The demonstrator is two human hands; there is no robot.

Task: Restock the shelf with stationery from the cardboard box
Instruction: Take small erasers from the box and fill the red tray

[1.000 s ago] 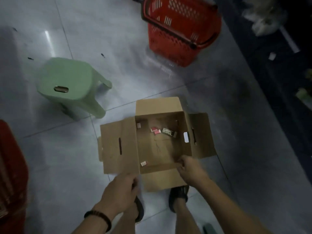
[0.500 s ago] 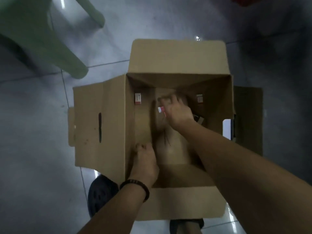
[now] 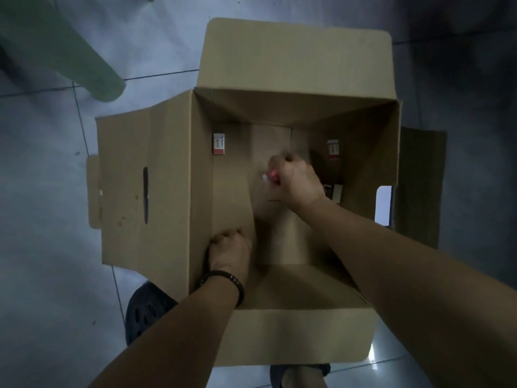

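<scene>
We look straight down into the cardboard box (image 3: 279,107), which stands open on the tiled floor (image 3: 42,191) with all four flaps folded outward.

Right hand (image 3: 296,179): it is inside the box, low over the middle of the bottom. Its grip is clamped on a small red and white item (image 3: 270,176), which sticks out on the thumb side of the fist. The item is blurred and we cannot read it.

Left hand (image 3: 229,253): it is inside the box at the near left corner, against the left wall. The fingers are curled under. We cannot tell whether this grip encloses anything, as the palm side is hidden. A dark bracelet (image 3: 226,278) sits on the wrist.

Stock in the box:
- The left packet (image 3: 219,143), white with a red band, lies at the far left of the bottom, just beside the left wall.
- The right packet (image 3: 333,149), of like colouring, lies at the far right in shadow.
- A dark packet (image 3: 333,191) lies near the right wall, just beyond the right wrist.

Surroundings: the leg of a green stool (image 3: 84,60) stands on the floor beyond the box's left flap (image 3: 126,191), apart from it. A dark shoe (image 3: 145,312) shows under the left forearm, beside the near left corner of the box.
</scene>
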